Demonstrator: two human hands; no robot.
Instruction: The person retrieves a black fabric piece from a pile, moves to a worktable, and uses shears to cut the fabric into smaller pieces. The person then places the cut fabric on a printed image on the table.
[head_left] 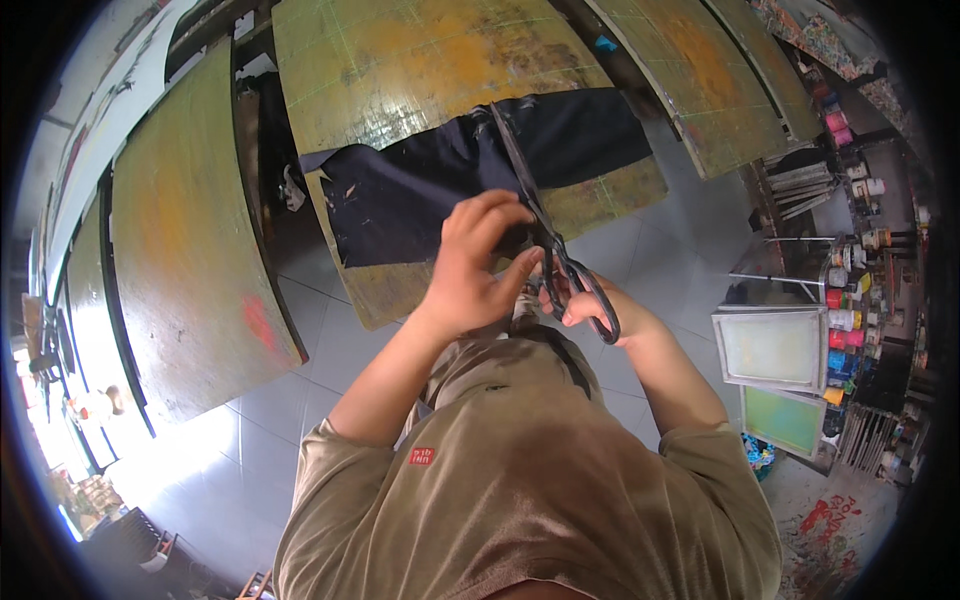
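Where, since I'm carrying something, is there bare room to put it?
The middle board looks bare beyond the dark fabric; so does the next board left, beside tiled floor. Crowded: around left hand, right hand, shears; among paint jars at right.

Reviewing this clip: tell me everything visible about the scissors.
The scissors are long, dark and metal-looking, with looped handles, a pivot and slim blades. They lie slantwise, handles toward the wearer at lower right, tip pointing away and slightly left, near the far edge of the dark cloth. The right hand grips the handles; the left hand is close beside the blades, contact unclear. How far the blades are open cannot be told.
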